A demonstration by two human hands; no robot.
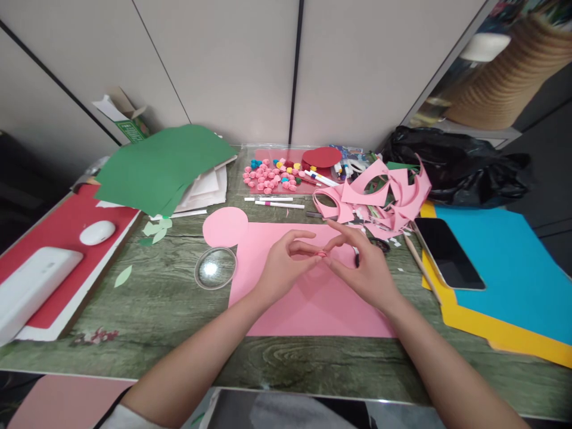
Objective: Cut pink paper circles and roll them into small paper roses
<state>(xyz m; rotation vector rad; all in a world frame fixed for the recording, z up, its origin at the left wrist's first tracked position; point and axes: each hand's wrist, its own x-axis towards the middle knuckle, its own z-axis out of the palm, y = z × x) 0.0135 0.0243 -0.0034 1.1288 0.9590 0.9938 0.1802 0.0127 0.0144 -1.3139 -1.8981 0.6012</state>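
My left hand (286,262) and my right hand (360,265) meet above a pink paper sheet (277,319). Between their fingertips is a small pink paper roll (320,254), pinched from both sides. Both hands are closed on it, and the fingers partly hide it. Left of the sheet lie a pink paper circle (224,226) and a clear round lid (215,268). Scissors (379,244) lie partly hidden behind my right hand. Further back, many small rolled paper flowers (267,177), mostly pink, sit in a clear tray (245,187).
Pink paper scraps (366,190) heap at the back right, beside a black plastic bag (456,167). A phone (447,253) rests on blue paper (513,256), next to a pencil (420,265). Green sheets (165,164) and a white case (44,286) are at left. Pens (279,204) lie before the tray.
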